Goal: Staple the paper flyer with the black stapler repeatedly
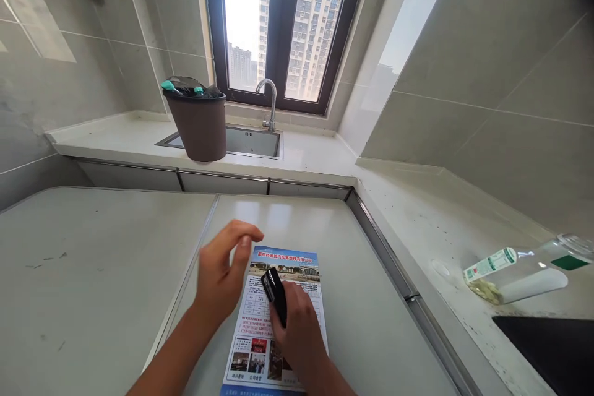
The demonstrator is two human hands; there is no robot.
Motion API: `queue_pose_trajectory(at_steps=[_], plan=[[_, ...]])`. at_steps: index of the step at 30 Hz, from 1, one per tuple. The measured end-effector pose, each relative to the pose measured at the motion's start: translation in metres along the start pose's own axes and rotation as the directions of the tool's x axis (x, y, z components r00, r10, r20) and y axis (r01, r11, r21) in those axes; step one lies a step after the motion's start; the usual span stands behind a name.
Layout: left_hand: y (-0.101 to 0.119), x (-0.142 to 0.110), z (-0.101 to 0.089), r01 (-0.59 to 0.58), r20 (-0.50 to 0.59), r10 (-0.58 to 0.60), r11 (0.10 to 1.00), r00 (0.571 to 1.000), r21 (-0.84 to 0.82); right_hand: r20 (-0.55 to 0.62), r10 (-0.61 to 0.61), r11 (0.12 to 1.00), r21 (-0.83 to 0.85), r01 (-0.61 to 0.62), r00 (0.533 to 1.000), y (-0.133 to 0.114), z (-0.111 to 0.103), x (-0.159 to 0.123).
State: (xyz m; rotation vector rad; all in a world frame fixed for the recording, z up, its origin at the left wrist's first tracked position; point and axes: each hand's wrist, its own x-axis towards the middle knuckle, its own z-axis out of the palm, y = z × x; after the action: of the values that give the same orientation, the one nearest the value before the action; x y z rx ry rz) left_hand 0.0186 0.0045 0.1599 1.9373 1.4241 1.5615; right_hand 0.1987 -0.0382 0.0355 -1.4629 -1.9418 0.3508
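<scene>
The desk [116, 260] is smooth, flat and pale, with a thin line running down it. Past it, a brown bin [199, 127], round and wider at the top, stands at the sink [253, 141].

Next comes the left hand [223, 272], up by the left side of a paper sheet [245, 322]. Its grip is loosely curled and has nothing in it; I can't tell if thumb and finger touch. The sheet lies flat on the desk, its long way running away from the person. It is thin and looks a bit shiny, with blue ends, small pictures and red and black print.

Over the middle of the sheet is a black tool [275, 291], maybe a stapler. It is long, hard-looking and shiny. Its far end points away and a little left, toward the sheet's top left part. The right hand [301, 328] has its grip closed around it, so this hand is nearer to it. I can't tell if the tool touches the paper.

Far right, a clear bottle [529, 269] with green and white labels lies on its side on the white ledge [417, 198].
</scene>
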Motion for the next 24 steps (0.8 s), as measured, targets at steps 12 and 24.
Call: queue_pose_trajectory(at_steps=[12, 24], plan=[[-0.135, -0.037, 0.032, 0.097, 0.573, -0.064, 0.995, 0.817, -0.027, -0.010, -0.009, 0.981, 0.193, 0.011, 1.000, 0.047, -0.031, 0.059], [-0.133, -0.034, 0.039, 0.025, 0.572, -0.046, 0.999, 0.819, 0.044, 0.122, -0.220, 0.923, 0.346, 0.166, 0.968, 0.080, -0.008, 0.082]])
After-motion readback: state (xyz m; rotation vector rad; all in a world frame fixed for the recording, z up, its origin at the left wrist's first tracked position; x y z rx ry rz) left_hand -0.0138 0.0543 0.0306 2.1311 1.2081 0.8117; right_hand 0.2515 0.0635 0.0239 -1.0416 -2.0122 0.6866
